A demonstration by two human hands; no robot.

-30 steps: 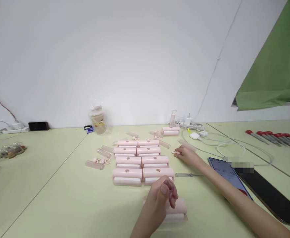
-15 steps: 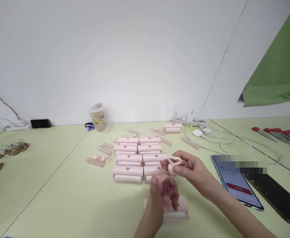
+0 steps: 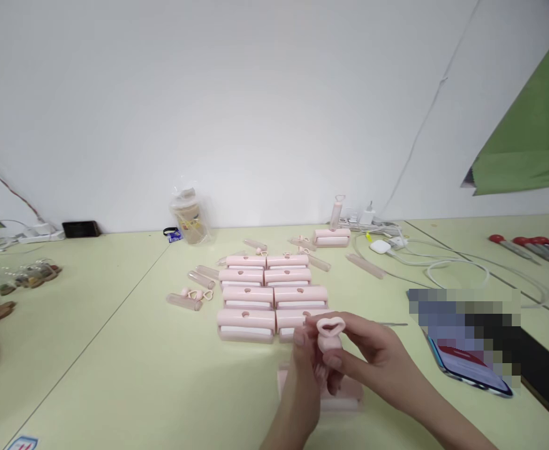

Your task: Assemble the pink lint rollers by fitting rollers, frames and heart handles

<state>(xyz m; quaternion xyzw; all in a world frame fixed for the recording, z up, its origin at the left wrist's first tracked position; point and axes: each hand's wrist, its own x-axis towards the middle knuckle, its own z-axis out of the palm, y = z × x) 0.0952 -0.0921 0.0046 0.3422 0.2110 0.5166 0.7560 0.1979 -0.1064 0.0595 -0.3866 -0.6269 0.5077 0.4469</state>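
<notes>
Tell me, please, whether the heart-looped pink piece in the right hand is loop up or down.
Loop up: in the right hand, the pink piece shows its loop above its rounded part.

Workshop, probably: rows of pink cases [image 3: 246,324].

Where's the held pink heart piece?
In the head view, low, right of centre, the pink heart piece is in the right hand, beside the left hand.

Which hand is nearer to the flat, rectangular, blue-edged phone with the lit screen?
Right. The right hand is left of the phone, apart from it, pinching a pale-pink, heart-topped piece; the left hand is farther left of the phone.
</notes>
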